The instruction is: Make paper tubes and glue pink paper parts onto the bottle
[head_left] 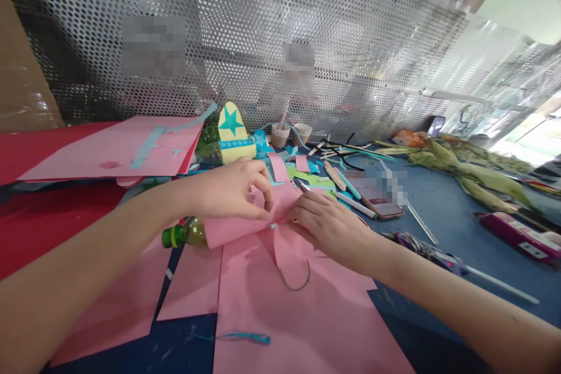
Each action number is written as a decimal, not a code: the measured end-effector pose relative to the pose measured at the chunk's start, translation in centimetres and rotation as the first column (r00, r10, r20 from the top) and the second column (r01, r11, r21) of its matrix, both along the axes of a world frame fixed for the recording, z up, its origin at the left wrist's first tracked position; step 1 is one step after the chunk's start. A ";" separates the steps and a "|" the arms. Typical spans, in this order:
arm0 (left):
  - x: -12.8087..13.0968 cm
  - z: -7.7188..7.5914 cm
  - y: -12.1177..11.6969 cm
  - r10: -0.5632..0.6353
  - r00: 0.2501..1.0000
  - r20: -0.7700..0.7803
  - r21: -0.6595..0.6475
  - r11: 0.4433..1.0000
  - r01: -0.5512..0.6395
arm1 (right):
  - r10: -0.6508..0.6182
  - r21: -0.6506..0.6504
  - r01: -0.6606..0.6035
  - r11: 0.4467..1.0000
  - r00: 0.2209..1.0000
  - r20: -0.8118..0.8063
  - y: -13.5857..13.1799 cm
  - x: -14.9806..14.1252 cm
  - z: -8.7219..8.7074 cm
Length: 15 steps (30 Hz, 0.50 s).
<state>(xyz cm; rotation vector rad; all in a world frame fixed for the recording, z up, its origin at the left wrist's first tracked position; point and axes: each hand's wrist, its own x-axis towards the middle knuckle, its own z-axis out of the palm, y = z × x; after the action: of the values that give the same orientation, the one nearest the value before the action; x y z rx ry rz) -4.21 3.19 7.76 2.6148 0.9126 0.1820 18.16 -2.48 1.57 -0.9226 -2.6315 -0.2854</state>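
A green plastic bottle (193, 232) lies on its side with its cap to the left. Pink paper (236, 227) wraps its body, and a curved pink strip (291, 257) hangs from the wrap. A tiny light-blue bit (272, 226) sits where they meet. My left hand (239, 190) is above the wrap, thumb and fingertips closed in a pinch; anything between them is too small to make out. My right hand (326, 225) presses its curled fingers round the right part of the pink paper, holding it. Metal scissor-like tips (302, 185) show just behind that hand.
Pink sheets (280, 327) and a blue strip (249, 337) lie in front. A decorated yellow bottle (236, 149), cups (280, 134), markers (355, 204) and a phone (385, 208) stand or lie behind. A glue gun (438, 254) and husks (464, 172) are right. Perforated metal (245, 29) rises behind.
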 end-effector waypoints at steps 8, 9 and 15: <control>0.3 -0.1 -0.7 -0.090 0.987 -0.133 0.013 0.996 0.093 | 0.003 0.034 -0.005 0.999 0.998 0.060 -0.7 0.0 -0.3; 0.3 -0.1 -0.7 -0.084 0.988 -0.127 0.013 0.996 0.086 | 0.004 0.045 -0.007 0.999 0.997 0.072 -0.7 0.1 -0.3; 0.1 -0.2 -0.7 -0.035 0.992 -0.121 0.032 0.999 0.040 | -0.052 0.140 0.035 0.990 0.991 0.121 -0.4 0.2 -0.4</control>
<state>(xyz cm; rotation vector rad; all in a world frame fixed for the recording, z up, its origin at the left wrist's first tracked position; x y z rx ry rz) -4.10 2.50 7.59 2.6970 0.9065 0.0301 18.32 -2.90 1.15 -0.9447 -2.6661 -0.5453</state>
